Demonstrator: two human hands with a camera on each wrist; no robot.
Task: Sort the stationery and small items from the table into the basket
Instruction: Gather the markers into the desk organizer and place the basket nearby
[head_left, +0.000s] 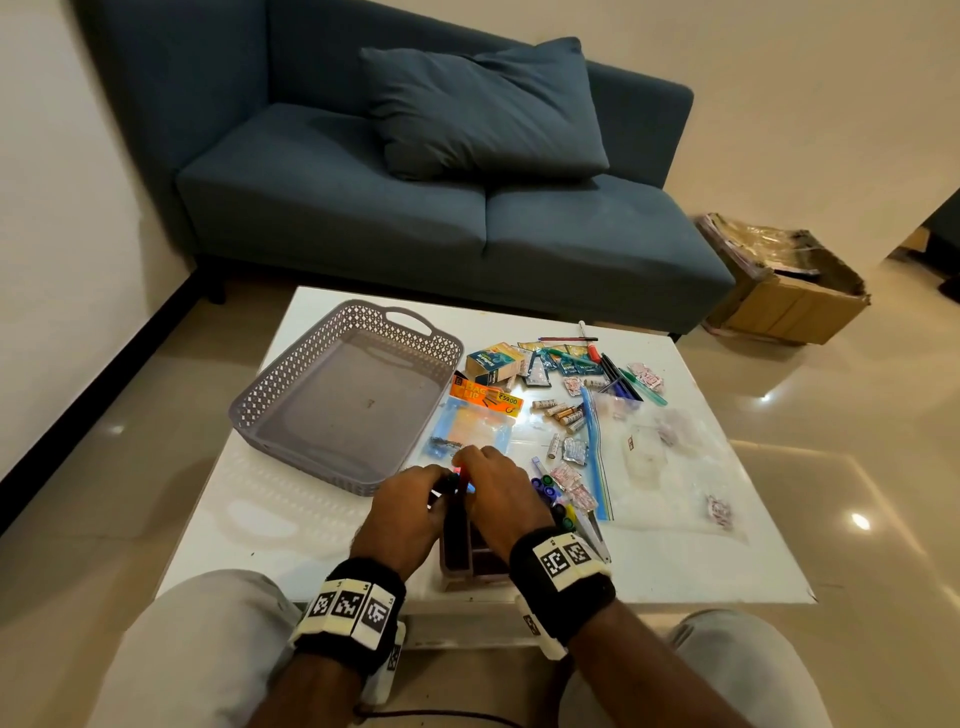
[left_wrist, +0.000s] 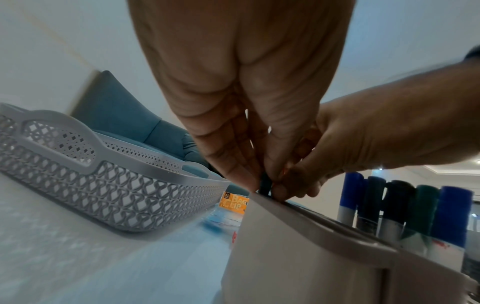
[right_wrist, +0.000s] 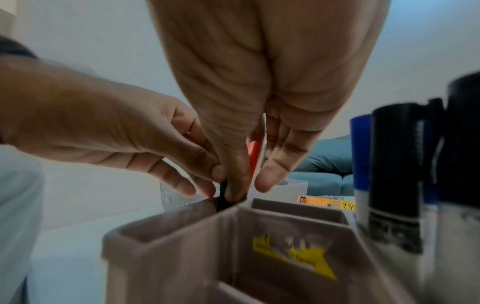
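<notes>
Hands: left hand (head_left: 410, 506) and right hand (head_left: 493, 493) both pinch a dark pen (right_wrist: 223, 198), upright in the organiser (right_wrist: 233, 246) at the near counter (head_left: 249, 525) edge.
Basket (head_left: 291, 384): far-left of both hands, left one nearer (nothing in it yet).
Pen axis: vertical.
Coming move, I judge: lift, then carry left.

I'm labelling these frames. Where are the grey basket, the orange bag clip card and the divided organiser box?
grey basket (head_left: 249, 400), head view, its left lattice wall.
orange bag clip card (head_left: 485, 394), head view, its printed face.
divided organiser box (right_wrist: 233, 242), right wrist view, its inner divider wall.
</notes>
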